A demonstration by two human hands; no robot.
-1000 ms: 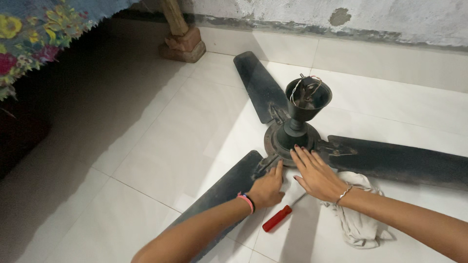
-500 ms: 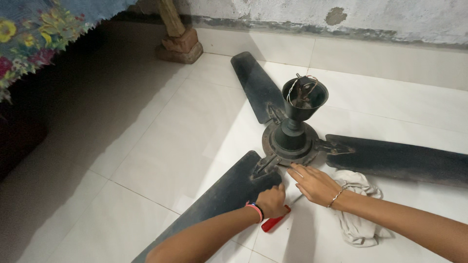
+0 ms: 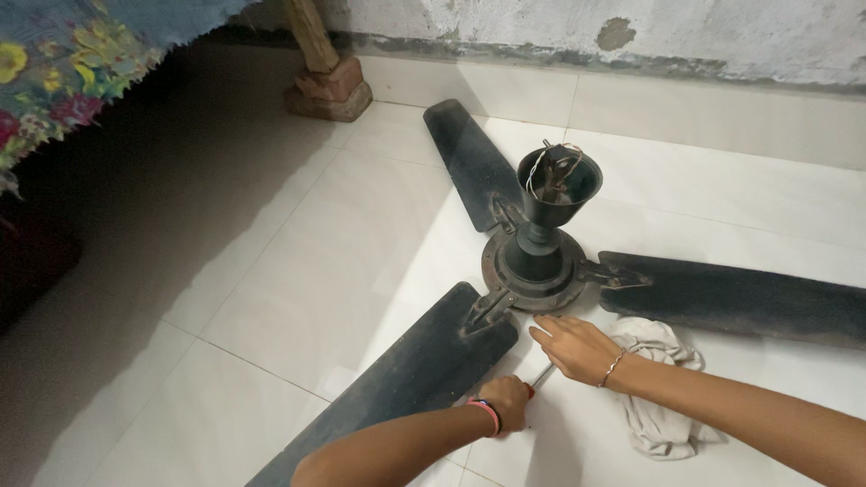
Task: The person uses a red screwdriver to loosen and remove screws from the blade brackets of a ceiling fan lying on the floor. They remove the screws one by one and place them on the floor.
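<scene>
The left hand (image 3: 507,403) was clenched around the red handle of a screwdriver (image 3: 538,376), the handle almost wholly buried in the fist with only a sliver of red showing at about 3 o'clock of the knuckles. From that fist the thin metal shaft ran up toward 1 o'clock, so the tool's long axis lay on a low diagonal, tip pointing at the motor hub of the ceiling fan (image 3: 534,261). The right hand (image 3: 577,347) rested over the far end of the shaft with fingers loosely curled and stretched toward 10 o'clock; whether it actually gripped the shaft or only steadied it could not be told, as the hand hid the tip. The fan lay on the white tiled floor (image 3: 298,298), its cup-shaped canopy with loose wires standing upright at 12 o'clock of the hands. Three dark, dusty blades spread out from the hub: one toward 11 o'clock, one toward 3 o'clock, and one toward 7 o'clock, passing just beside the left fist. A crumpled white rag (image 3: 663,397) lay under and behind the right wrist, at 4 o'clock of the hub. A wooden leg on a brick block (image 3: 327,86) stood at 10 o'clock near the wall, and a floral cloth (image 3: 63,54) hung at the far 10 o'clock corner
</scene>
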